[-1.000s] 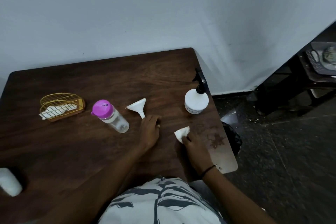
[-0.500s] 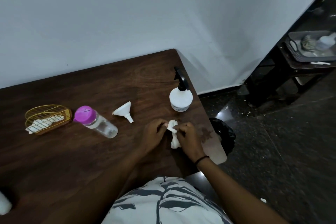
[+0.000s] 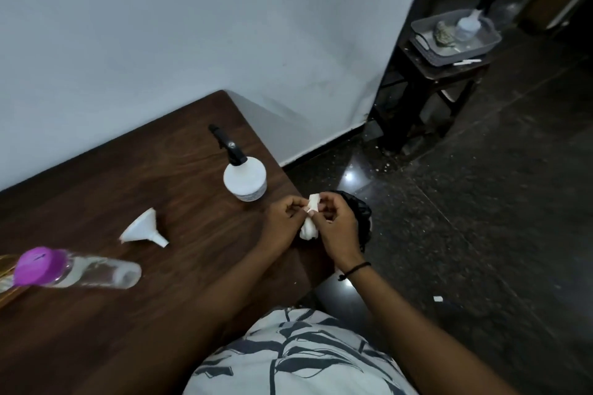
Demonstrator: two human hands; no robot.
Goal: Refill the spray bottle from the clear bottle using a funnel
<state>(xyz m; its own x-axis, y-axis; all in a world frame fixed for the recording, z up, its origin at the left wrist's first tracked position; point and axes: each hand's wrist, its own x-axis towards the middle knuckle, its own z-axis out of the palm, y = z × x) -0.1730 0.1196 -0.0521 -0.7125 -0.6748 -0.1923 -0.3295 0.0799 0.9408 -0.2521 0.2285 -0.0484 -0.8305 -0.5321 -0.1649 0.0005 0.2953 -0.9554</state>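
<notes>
1. While both your hands are busy with a wad of white tissue (image 3: 309, 218) at the table's right edge, none of the task's things is being held
2. Your left hand (image 3: 284, 218) pinches the tissue's upper end with curled fingers, and your right hand (image 3: 337, 221) grips the same wad from the other side; the two hands are touching it together, just above a dark bag (image 3: 361, 212) on the floor
3. Your spray bottle (image 3: 244, 176) stands upright just beyond and to the left of your left hand, its black spray head still on and its nozzle pointing away from you, so it looks closed, not ready for pouring
4. Your funnel (image 3: 142, 229) lies on its side well to the left of your left hand, its spout pointing back toward your hands and its wide mouth away from them
5. Your clear bottle (image 3: 93, 272), purple cap (image 3: 38, 266) still on, lies on its side farther left again, its long axis running left to right with the base end toward your hands
6. All three sit on your left side, so your left hand is the nearer one for every reach, the spray bottle nearest
7. Judging from this, the refill is either finished or not begun; I cannot tell which, and the tissue must leave your hands first
</notes>
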